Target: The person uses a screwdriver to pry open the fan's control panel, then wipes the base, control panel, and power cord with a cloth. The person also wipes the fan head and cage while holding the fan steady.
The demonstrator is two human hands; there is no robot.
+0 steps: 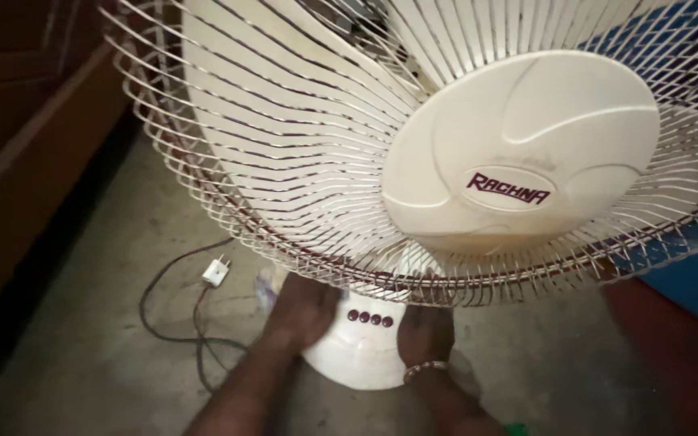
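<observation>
While left hand (304, 311) & right hand (423, 333) grip fan base (361, 347) sides (fingers prob. wrapped), plug (215, 272) lies near, floor (107, 347) open leftward.

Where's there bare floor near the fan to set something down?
Bare concrete floor lies left of the power cord and white plug, up to the wooden furniture. Crowded: the fan base, gripped by left hand and right hand, under the fan grille.

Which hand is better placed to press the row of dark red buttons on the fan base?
Probably the right hand: it rests beside the buttons on the fan base; the left hand grips the far side.
</observation>
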